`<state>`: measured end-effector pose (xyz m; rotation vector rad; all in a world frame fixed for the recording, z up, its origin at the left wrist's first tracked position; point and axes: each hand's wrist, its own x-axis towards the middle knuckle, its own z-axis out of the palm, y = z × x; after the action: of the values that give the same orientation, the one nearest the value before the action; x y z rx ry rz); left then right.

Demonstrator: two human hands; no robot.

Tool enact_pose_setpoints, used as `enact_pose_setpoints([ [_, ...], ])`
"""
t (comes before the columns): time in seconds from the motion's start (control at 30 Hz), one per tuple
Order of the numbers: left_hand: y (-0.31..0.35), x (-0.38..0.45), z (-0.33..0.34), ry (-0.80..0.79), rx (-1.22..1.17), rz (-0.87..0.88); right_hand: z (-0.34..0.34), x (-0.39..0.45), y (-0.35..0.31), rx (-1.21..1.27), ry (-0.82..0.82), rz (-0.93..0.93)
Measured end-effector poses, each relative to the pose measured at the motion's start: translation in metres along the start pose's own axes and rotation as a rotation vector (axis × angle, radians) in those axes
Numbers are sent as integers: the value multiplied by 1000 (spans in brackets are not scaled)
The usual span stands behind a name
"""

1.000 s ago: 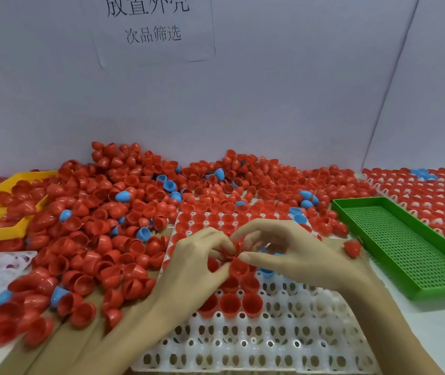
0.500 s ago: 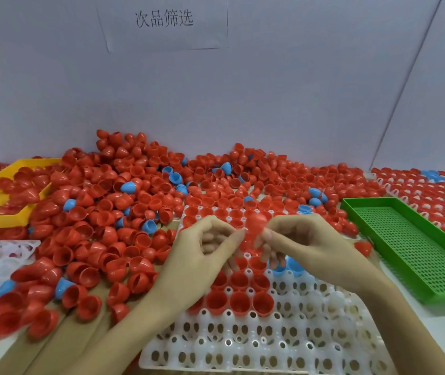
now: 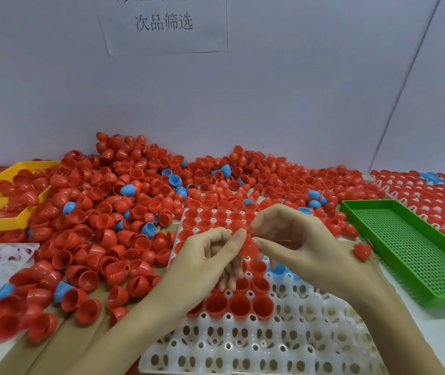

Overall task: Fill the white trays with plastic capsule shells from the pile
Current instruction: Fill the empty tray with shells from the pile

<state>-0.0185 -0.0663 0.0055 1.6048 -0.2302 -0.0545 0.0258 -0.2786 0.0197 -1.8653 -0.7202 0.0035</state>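
While both hands, left (image 3: 210,255) and right (image 3: 297,244), pinch one red shell (image 3: 249,246) between their grips above the white tray (image 3: 283,345), rows beyond and beneath them sit filled; nearer pockets gape, and the pile (image 3: 134,201) leftward remains large.

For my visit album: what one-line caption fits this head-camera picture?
Both hands, left and right, pinch one red shell above a half-filled white tray beside the pile.

Glossy smooth plastic shells (image 3: 113,220) are catching light; the white tray (image 3: 283,345) is looking translucent plastic, the green tray (image 3: 416,255) perforated plastic.
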Motion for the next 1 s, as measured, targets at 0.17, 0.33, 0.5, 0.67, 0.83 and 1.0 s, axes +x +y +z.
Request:
enact_pose_setpoints([
  [0.17, -2, 0, 1, -30, 47, 33, -4, 0, 0, -19, -92, 9],
  [0.33, -3, 3, -6, 8, 75, 48, -32, -6, -3, -99, -216, 117],
  [0.5, -8, 9, -16, 84, 177, 106, -46, -11, 0, -270, -425, 269],
  [0.67, -18, 8, -16, 105, 422, 196, -46, -12, 4, -274, -488, 278],
  [0.83, -22, 5, -12, 78, 574, 296, -47, -11, 11, -223, -430, 230],
  [1.0, -21, 1, -9, -46, 903, 565, -42, -4, 22, -280, -149, 138],
])
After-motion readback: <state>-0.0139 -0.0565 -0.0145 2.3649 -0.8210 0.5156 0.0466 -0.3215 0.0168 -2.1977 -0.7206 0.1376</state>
